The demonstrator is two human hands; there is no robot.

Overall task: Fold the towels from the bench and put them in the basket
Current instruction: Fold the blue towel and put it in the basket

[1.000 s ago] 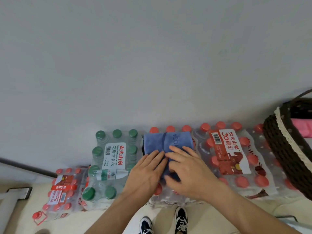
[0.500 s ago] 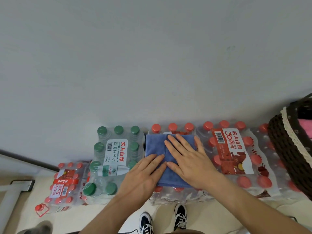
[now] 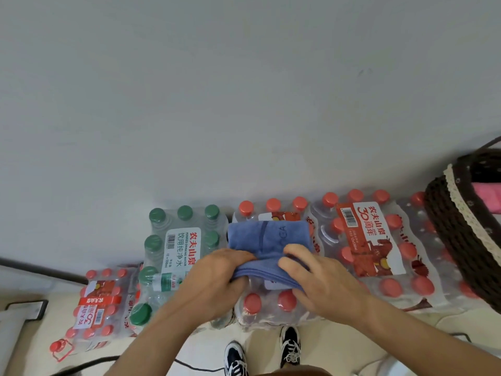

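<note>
A folded blue towel (image 3: 267,240) lies on a pack of red-capped water bottles (image 3: 268,302) that serves as the bench. My left hand (image 3: 214,280) grips the towel's near left edge with curled fingers. My right hand (image 3: 317,280) grips the near right edge, and the near edge is lifted off the pack. At the right edge stands a dark woven basket (image 3: 458,240) with a cream lace rim. A pink towel (image 3: 488,195) lies inside it.
A green-capped bottle pack (image 3: 179,256) sits left of the towel, and a lower red-capped pack (image 3: 100,308) stands further left. More red-capped packs (image 3: 371,248) run right, under the basket. A grey wall rises behind. My shoes (image 3: 263,354) and a black cable (image 3: 189,365) are on the floor.
Both hands lay flat, pressing the towel half a second ago. Now they have slid back to its near edge, curled round it and raised it.
</note>
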